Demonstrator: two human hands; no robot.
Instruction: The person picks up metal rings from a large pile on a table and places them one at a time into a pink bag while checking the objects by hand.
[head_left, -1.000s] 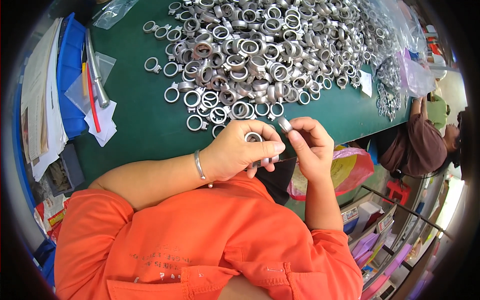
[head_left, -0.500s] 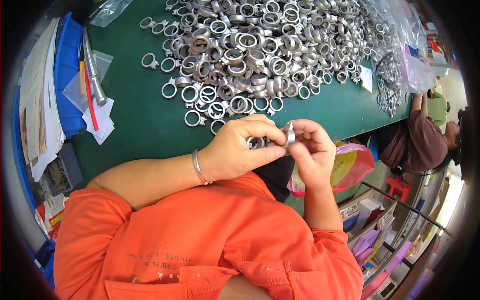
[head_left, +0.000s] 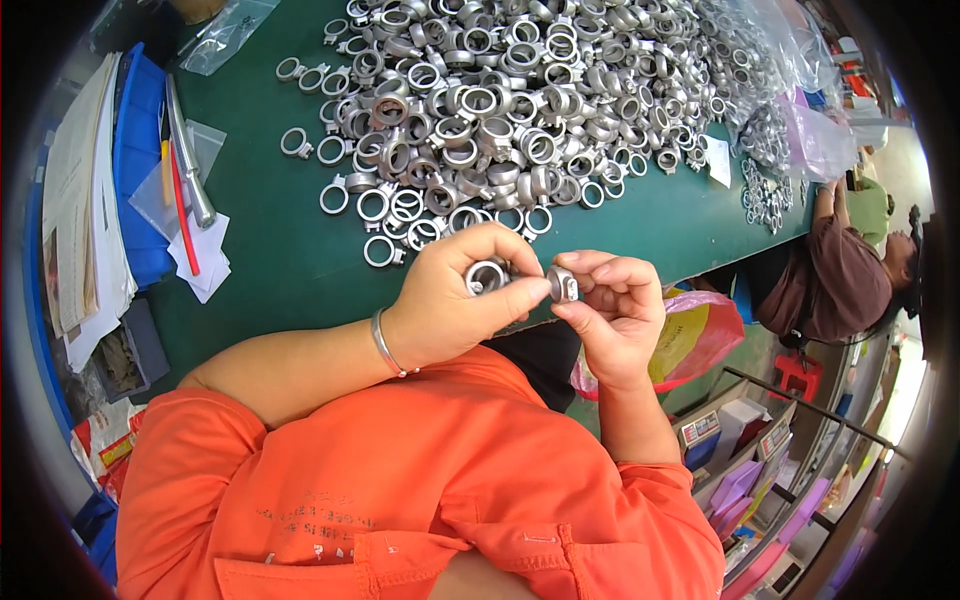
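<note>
At the table's [head_left: 290,270] near edge, my right hand [head_left: 618,312] pinches one metal ring [head_left: 560,283]; my left hand [head_left: 455,285] meets it, cradling a second ring [head_left: 474,276]. Best grip lightly, lug [head_left: 571,290] uncovered.

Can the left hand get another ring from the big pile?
Probably yes: the pile sits just past the left hand, with nothing seen blocking the way. But that hand has a ring in it, so grabbing more might be fiddly.
</note>
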